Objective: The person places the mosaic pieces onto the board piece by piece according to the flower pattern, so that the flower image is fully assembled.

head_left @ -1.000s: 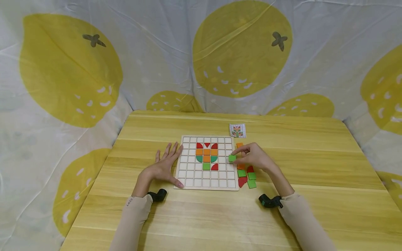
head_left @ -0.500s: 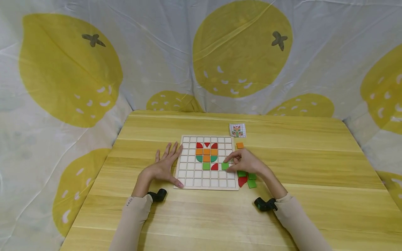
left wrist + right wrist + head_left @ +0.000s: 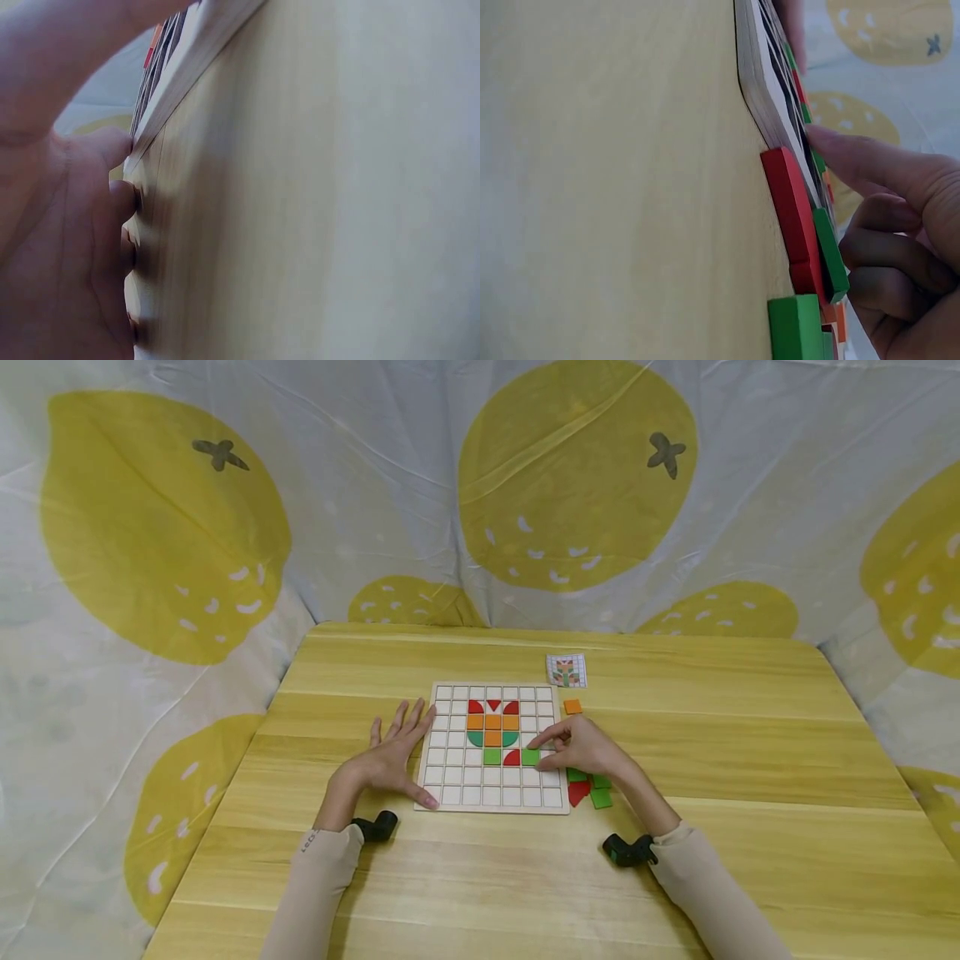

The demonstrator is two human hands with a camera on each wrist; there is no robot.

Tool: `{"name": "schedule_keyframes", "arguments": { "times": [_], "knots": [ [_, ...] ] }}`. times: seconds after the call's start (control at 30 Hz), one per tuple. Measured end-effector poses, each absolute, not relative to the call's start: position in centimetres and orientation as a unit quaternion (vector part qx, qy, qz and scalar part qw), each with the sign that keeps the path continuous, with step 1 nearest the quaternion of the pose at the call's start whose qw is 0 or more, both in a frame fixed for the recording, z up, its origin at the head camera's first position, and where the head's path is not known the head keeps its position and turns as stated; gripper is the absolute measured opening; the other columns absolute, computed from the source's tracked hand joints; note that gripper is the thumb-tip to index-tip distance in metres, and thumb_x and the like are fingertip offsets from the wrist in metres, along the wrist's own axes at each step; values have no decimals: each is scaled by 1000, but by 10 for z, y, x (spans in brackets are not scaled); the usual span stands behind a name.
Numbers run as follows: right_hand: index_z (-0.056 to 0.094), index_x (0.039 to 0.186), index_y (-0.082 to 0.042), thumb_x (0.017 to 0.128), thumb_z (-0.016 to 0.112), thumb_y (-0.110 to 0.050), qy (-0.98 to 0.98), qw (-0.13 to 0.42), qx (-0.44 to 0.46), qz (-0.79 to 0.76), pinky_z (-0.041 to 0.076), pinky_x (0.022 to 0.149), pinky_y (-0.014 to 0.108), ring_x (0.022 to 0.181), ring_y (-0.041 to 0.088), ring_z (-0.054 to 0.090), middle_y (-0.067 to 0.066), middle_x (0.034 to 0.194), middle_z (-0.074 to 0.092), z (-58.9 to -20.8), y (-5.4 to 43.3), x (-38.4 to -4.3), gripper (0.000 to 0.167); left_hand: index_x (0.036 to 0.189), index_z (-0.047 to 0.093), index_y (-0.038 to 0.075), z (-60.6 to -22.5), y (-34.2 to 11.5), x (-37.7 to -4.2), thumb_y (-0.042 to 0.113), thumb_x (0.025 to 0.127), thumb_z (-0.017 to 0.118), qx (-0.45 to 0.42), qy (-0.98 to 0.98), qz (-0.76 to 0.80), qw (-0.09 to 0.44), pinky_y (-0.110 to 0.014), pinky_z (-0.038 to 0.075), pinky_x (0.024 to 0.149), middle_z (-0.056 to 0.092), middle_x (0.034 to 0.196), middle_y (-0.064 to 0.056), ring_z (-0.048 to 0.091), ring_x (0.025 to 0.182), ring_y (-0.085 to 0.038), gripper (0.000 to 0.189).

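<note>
In the head view my left hand (image 3: 384, 765) lies with fingers spread at the left edge of a pale wooden grid board (image 3: 453, 775), the thumb touching its lower-left corner. My right hand (image 3: 583, 750) pinches a green square tile (image 3: 530, 757) between thumb and index finger over the board. Just left of that tile is a red leaf-shaped tile (image 3: 512, 758), and another green square (image 3: 492, 757) sits beyond it. Above them, red, orange and teal tiles form a tulip shape. From the right wrist view, the thumb (image 3: 877, 161) reaches over the board's edge while other fingers curl.
Loose tiles lie by the board's right side: a red one (image 3: 578, 793), a green square (image 3: 602, 798), and others partly under my right hand. An orange square (image 3: 573, 707) lies farther back. Behind it is a small printed pattern card (image 3: 566, 671). A lemon-patterned cloth hangs behind the table.
My right hand has carried the green square tile from the board's right edge leftward and nearer to me, beside the red leaf-shaped tile. My left hand stays in place.
</note>
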State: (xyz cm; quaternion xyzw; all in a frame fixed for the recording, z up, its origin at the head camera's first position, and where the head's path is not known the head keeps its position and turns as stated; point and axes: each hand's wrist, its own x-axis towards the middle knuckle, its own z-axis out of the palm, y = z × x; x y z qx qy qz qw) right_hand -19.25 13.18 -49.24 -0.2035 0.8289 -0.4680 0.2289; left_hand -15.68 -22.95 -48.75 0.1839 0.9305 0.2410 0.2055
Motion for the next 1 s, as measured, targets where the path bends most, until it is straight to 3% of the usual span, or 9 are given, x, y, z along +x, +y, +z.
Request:
{"name": "schedule_keyframes", "arguments": {
  "times": [0.47, 1.0],
  "knots": [
    [84, 103, -11, 82, 88, -11, 840, 217, -195, -458, 25, 51, 19, 53, 11, 31, -5, 55, 38, -493, 130, -193, 21, 167, -5, 12, -488, -229, -157, 55, 62, 96, 185, 931, 238, 206, -75, -19, 118, -19, 173, -16, -24, 158, -42, 152],
    [81, 113, -9, 89, 81, -14, 849, 201, -190, -451, 26, 53, 22, 55, 11, 30, -4, 60, 36, -483, 142, -202, 24, 167, -3, 9, -485, -229, -157, 53, 66, 95, 182, 932, 243, 199, -75, -16, 119, -15, 174, -16, -20, 159, -43, 148]
  ]
}}
